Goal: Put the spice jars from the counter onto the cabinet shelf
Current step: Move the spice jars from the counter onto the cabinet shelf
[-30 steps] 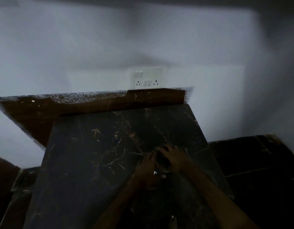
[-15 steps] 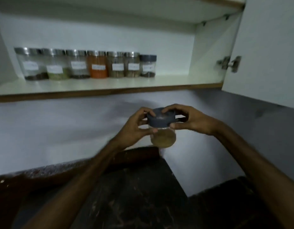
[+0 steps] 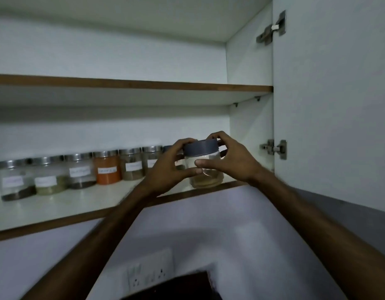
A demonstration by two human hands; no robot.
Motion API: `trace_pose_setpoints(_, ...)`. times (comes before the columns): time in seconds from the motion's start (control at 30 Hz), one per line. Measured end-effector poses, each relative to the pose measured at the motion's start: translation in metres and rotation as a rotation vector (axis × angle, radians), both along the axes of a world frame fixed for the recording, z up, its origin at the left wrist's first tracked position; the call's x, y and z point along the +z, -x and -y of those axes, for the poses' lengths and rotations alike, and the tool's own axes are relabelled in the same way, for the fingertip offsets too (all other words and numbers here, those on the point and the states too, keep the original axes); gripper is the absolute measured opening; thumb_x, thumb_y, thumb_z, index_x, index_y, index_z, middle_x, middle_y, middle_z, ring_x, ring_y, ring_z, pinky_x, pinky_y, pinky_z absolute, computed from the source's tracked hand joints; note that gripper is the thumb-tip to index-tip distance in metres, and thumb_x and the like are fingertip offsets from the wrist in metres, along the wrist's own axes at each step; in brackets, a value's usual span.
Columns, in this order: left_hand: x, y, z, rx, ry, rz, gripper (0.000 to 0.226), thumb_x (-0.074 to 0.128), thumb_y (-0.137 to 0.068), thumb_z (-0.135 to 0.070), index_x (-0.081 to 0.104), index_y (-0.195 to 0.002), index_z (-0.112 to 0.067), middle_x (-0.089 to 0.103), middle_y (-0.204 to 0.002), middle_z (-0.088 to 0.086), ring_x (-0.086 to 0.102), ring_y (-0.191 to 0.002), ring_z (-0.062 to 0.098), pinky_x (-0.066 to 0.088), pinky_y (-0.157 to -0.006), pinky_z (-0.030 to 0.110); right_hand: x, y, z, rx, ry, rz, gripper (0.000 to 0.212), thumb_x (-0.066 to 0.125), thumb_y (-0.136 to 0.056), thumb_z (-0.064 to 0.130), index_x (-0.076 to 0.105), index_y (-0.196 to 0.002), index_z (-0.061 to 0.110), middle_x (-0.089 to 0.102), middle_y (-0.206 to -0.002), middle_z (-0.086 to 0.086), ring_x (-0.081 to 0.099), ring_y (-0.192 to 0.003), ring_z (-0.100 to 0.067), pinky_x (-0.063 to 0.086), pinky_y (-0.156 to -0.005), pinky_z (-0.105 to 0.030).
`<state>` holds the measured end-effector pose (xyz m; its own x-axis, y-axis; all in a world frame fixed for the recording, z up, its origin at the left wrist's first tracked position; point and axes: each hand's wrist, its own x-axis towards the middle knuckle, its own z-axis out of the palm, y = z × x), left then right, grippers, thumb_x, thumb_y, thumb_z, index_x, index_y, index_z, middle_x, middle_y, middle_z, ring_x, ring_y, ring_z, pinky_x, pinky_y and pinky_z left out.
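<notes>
Both your left hand (image 3: 170, 167) and right hand (image 3: 228, 161) stay clamped on the grey-lidded jar (image 3: 203, 163), now raised from mid-air to the cabinet shelf (image 3: 64, 204) edge. Beyond your left hand, the jar row (image 3: 79, 169) ends; set yours there.

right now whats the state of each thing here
grey-lidded spice jar: lid on, upright, held at the lower shelf's front edge, partly filled with tan spice
left hand: grip shut on the jar
right hand: grip shut on the jar
cabinet door: open
row of labelled jars: upright, lids on, on the lower shelf
upper shelf: nothing visible on it
</notes>
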<state>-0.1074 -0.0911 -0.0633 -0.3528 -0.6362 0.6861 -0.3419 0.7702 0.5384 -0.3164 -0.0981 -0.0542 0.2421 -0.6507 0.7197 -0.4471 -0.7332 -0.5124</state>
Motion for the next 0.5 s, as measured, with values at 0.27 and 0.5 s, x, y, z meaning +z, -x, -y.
trace_pose_setpoints(0.27,0.015,0.034,0.095,0.474,0.302,0.603,0.064,0.076,-0.079,-0.033,0.046,-0.134,-0.019,0.055,-0.131,0.003,0.055,-0.114,0.02,0.048,-0.091,0.034,-0.022,-0.004,0.104,-0.309,-0.021,-0.134,0.076,0.077,-0.07,0.057,0.043,-0.128,0.021,0.05,-0.118,-0.007,0.053,-0.099,-0.019,0.046,-0.083,-0.028)
trace_pose_setpoints(0.5,0.026,0.039,0.167,0.763,0.396,0.985,0.074,0.075,-0.081,-0.026,0.035,-0.144,-0.022,0.025,-0.158,0.004,0.026,-0.143,0.025,0.023,-0.115,0.052,-0.006,0.015,0.179,-0.227,-0.066,-0.321,0.051,0.067,-0.089,0.015,0.046,-0.135,0.016,0.049,-0.129,-0.016,0.053,-0.115,-0.03,0.042,-0.098,-0.032)
